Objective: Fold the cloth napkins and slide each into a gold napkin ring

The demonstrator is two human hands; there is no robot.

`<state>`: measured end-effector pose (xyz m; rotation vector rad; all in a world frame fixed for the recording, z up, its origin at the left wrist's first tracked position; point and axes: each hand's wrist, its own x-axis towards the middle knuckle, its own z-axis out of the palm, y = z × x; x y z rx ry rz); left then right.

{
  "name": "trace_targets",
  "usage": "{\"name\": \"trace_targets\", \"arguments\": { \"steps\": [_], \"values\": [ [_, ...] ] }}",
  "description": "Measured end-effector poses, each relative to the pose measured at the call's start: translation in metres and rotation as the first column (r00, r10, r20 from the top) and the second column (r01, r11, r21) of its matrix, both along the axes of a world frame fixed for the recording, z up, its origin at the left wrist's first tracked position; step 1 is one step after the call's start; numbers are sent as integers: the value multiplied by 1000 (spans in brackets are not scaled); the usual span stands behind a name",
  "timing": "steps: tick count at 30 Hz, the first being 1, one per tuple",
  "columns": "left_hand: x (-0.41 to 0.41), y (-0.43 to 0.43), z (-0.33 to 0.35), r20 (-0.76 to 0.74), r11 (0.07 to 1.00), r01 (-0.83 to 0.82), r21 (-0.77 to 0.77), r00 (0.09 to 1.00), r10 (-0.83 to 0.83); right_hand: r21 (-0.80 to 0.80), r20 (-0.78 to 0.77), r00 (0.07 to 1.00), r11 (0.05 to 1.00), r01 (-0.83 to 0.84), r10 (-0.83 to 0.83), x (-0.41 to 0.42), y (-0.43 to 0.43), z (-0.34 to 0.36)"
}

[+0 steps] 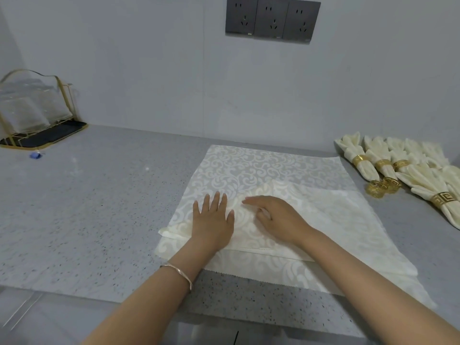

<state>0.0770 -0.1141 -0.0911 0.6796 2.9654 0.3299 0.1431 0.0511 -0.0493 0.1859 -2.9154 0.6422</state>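
2 hands are laid on the napkin [249, 170] (judged soft, limp, light): left hand [212, 220] fingers spread flat, right hand [276, 217] fingers half-curled, grip unclear; edges are best pinched.

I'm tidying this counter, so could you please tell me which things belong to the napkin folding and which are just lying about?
Job: patterned napkin, ringed napkins, loose gold rings, left hand, right hand.
Lying about: gold wire rack, small blue object, wall sockets.
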Motion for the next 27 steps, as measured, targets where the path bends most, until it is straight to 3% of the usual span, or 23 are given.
{"name": "trace_targets", "arguments": {
  "steps": [7,19,23,27],
  "values": [
    [0,1,-3,-32,999,-6,-48,999,4,161,175,982,982,-97,68,-39,-15,-34],
    [-2,2,-3,-62,1000,-10,-29,998,8,288,230,949,947,144,-214,-73,46,-33],
    [-1,0,0,-38,1000,6,-20,999,-6,184,218,951,966,180,-219,-71,71,-26],
    [-2,1,3,-22,1000,16,7,1000,-16,-22,105,920,924,382,-378,-46,120,-4]
  ]
}}
